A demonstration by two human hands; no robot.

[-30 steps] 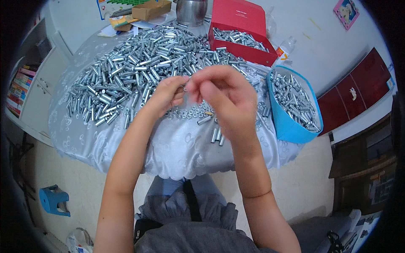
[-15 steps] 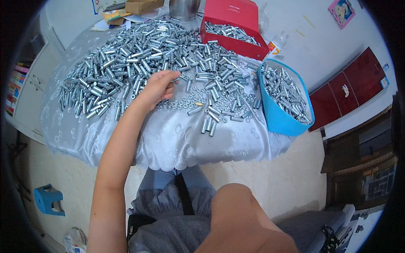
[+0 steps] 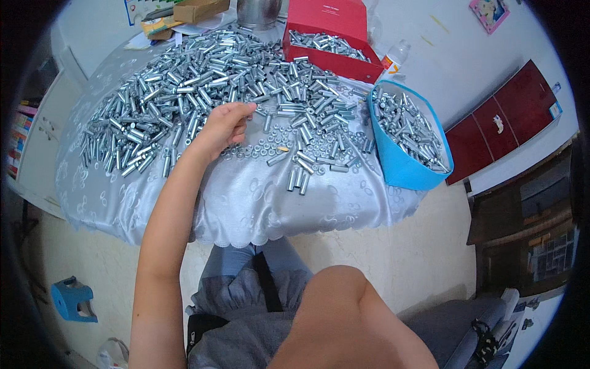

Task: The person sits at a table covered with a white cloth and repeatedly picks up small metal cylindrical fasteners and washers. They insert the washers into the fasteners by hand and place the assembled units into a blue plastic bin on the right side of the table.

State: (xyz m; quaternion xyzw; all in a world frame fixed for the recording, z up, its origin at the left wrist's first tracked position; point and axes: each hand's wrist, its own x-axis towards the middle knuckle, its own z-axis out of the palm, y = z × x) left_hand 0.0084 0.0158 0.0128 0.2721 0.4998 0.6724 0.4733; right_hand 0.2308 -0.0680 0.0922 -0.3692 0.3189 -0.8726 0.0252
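Note:
My left hand [image 3: 225, 127] hovers over the front of a large heap of shiny metal sleeves [image 3: 178, 80] on the table. Its thumb and fingers are pinched together, and anything between them is too small or hidden to name. Close by the fingers lie many small metal nuts or rings [image 3: 263, 147] with a small yellowish piece [image 3: 283, 148] among them. Several loose sleeves [image 3: 298, 179] lie nearer the table's front. My right arm [image 3: 341, 301] is bent in front of my body, its hand out of sight.
A blue fabric bin [image 3: 410, 178] full of metal sleeves stands at the table's right. Behind it are an open red box [image 3: 335, 66] holding more sleeves and a plastic bottle [image 3: 395, 56]. A metal pot [image 3: 258, 13] and a cardboard box [image 3: 200, 9] stand at the back.
The whole view has shifted slightly, moving the table's contents a little leftward in the picture. My left hand keeps its pinched pose over the same spot.

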